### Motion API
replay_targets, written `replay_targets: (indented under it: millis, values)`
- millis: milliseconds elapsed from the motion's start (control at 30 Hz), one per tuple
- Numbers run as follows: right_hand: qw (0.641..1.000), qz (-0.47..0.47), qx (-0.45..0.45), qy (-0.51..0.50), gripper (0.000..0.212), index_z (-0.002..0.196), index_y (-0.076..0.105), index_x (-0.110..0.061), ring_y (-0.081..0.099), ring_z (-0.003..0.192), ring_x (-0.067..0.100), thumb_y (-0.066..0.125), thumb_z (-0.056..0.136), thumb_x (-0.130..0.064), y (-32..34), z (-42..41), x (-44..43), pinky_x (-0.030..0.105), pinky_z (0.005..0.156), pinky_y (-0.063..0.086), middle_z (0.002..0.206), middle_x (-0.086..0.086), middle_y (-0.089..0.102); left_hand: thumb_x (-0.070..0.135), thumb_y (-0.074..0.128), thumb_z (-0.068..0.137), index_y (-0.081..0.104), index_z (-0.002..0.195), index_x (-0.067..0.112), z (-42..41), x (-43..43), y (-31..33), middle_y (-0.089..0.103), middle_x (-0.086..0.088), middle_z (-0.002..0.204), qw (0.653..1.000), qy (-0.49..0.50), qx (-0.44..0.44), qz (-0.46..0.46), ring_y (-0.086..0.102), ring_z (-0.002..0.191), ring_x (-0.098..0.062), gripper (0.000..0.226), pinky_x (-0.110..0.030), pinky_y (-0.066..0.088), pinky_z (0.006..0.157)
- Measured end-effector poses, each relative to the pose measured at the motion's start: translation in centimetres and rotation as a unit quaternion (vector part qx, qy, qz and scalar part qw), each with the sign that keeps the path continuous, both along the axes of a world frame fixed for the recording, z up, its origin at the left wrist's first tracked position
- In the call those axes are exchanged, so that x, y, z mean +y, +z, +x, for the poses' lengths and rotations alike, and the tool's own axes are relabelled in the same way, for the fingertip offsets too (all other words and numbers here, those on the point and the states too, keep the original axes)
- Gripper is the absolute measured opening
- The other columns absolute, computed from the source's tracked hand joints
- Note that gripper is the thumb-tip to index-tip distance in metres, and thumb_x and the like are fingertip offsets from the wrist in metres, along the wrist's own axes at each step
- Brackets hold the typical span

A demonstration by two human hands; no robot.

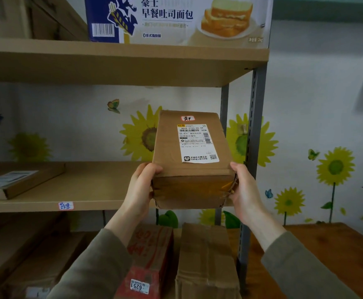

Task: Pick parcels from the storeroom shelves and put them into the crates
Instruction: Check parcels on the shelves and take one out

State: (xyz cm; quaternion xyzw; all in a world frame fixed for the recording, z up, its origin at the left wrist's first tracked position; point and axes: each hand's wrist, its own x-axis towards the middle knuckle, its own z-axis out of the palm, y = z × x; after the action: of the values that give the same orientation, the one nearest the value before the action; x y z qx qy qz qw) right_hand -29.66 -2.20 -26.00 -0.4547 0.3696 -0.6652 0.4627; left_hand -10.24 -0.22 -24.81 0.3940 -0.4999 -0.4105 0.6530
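Note:
A brown cardboard parcel with a white shipping label and a small red-edged tag is held at the right end of the middle shelf. My left hand grips its left side and my right hand grips its right side. The parcel's near end sticks out past the shelf's front edge, and its far end is tilted up. No crate is in view.
A flat parcel lies at the left of the middle shelf. A large bread carton stands on the top shelf. Below are a red box, a brown box and big cartons. A grey shelf post and a wooden table stand to the right.

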Motion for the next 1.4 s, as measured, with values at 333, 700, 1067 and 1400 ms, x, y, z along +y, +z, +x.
replay_targets:
  millis: [333,700,1067,1400]
  values:
    - [0.997,-0.018,0.078,-0.019,0.010,0.095,0.056,-0.030,0.062,0.090,0.013,0.053,0.092,-0.038,2.9,-3.1,-2.5,0.028,0.067,0.047,0.102,-0.001,0.066,0.030,0.058,0.090,0.052,0.118,0.022,-3.8,-4.3,2.3,0.061,0.000,0.118,0.998,-0.036,-0.060,0.003,0.056,0.109,-0.019,0.030,-0.039,0.046,0.097]
    - [0.977,-0.007,0.192,-0.088,0.027,0.114,0.057,-0.018,0.059,0.109,0.022,0.059,0.090,-0.029,1.3,-6.7,-6.4,0.044,0.098,0.046,0.117,0.005,0.063,0.019,0.053,0.094,0.048,0.127,0.012,-7.1,-8.8,1.2,0.057,-0.011,0.124,0.989,0.000,-0.148,-0.002,0.054,0.115,-0.028,0.034,-0.047,0.043,0.102]
    - [0.976,-0.005,0.098,-0.192,0.022,0.097,0.060,-0.017,0.060,0.104,0.019,0.069,0.083,-0.032,-2.0,-7.0,-5.3,0.038,0.097,0.048,0.103,0.000,0.063,0.029,0.051,0.094,0.036,0.140,0.004,-7.3,-5.7,-1.9,0.050,-0.012,0.136,0.961,0.150,-0.228,-0.044,0.046,0.126,-0.024,0.054,-0.035,0.038,0.105]
    - [0.959,0.163,0.054,-0.227,0.019,0.105,0.060,-0.010,0.058,0.095,0.019,0.061,0.090,-0.020,-18.1,-3.9,-0.8,0.031,0.084,0.048,0.087,-0.005,0.058,0.015,0.052,0.093,0.054,0.123,0.005,-6.2,-0.5,-19.4,0.060,-0.005,0.115,0.962,0.142,-0.219,0.079,0.057,0.100,-0.012,0.031,-0.010,0.042,0.079]
